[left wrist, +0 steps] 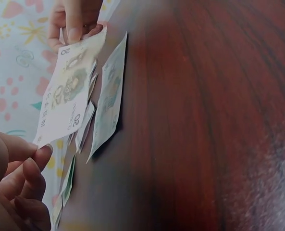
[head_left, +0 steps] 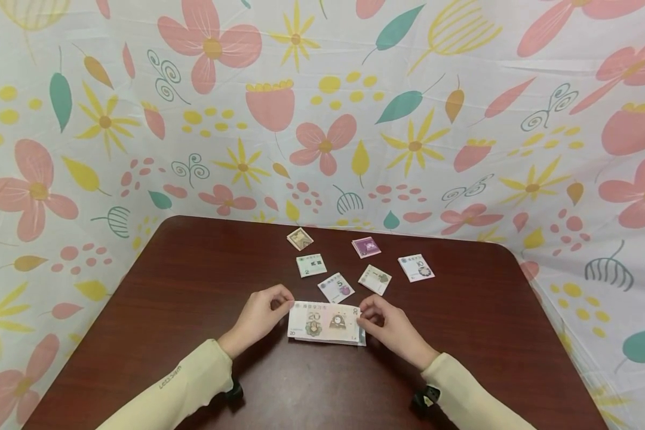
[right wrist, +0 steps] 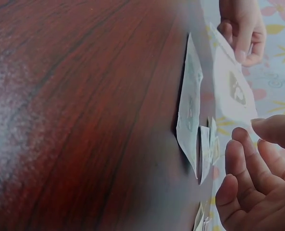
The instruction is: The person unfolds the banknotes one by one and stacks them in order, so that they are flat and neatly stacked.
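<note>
A banknote marked 20 (head_left: 325, 319) is stretched flat between both hands. My left hand (head_left: 260, 313) pinches its left end between thumb and forefinger, while my right hand (head_left: 392, 327) pinches the opposite end. In the left wrist view, the raised banknote (left wrist: 60, 103) stands apart from a greenish banknote (left wrist: 109, 94) that lies on the table. Most of this lower banknote (head_left: 357, 343) is covered in the head view, with only its front and right edges peeking out. The right wrist view shows the other fingers of my right hand (right wrist: 262, 187) spread loosely below the pinch.
Several small folded banknotes lie scattered beyond the hands, among them a purple one (head_left: 366, 246), one marked 5 (head_left: 335, 288) and one marked 10 (head_left: 416, 267). The dark wooden table (head_left: 193, 275) has a flower-printed cloth (head_left: 322, 107) hanging behind it.
</note>
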The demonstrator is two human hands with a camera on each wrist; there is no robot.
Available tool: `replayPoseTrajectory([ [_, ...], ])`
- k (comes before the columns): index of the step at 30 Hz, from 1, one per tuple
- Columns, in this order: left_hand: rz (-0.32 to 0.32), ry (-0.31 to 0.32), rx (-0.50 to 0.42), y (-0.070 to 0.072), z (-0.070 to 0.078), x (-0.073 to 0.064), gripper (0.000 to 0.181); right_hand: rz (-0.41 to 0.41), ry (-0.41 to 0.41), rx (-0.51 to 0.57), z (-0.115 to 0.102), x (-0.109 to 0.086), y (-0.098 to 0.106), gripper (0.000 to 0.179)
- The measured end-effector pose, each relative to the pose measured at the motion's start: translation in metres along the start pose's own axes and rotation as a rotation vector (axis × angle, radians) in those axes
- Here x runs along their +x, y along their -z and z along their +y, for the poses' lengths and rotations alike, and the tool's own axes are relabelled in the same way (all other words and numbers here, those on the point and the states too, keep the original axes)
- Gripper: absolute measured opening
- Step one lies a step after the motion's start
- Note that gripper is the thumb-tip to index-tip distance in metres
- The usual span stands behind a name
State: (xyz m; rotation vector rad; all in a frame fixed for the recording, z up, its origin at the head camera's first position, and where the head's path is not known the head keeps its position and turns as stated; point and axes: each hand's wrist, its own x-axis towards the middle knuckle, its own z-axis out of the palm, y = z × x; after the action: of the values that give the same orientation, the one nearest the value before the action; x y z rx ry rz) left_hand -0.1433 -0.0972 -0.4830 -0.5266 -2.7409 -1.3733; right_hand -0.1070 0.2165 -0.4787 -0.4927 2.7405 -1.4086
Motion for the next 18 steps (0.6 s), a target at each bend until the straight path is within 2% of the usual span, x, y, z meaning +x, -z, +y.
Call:
replayPoseTrajectory([
  [5, -0.003, -0.016, -0.035, -0.0037, -0.0012, -0.0012, 0.010, 0.004, -0.004, 0.002, 0.0004, -0.0005, -0.0010, 0.023],
  [10, -0.040, -0.027, -0.100, -0.0070, -0.0035, -0.0004, 0.006, -0.004, -0.012, 0.006, -0.0002, 0.0004, -0.0007, 0.024],
  [15, -0.054, -0.016, -0.143, -0.0086, -0.0048, 0.0022, 0.004, -0.001, -0.064, 0.031, -0.0009, 0.0022, 0.0006, 0.031],
  [18, -0.057, -0.011, -0.165, -0.0084, -0.0051, 0.0028, 0.014, 0.017, -0.103, 0.047, -0.0015, 0.0033, 0.0006, 0.034],
])
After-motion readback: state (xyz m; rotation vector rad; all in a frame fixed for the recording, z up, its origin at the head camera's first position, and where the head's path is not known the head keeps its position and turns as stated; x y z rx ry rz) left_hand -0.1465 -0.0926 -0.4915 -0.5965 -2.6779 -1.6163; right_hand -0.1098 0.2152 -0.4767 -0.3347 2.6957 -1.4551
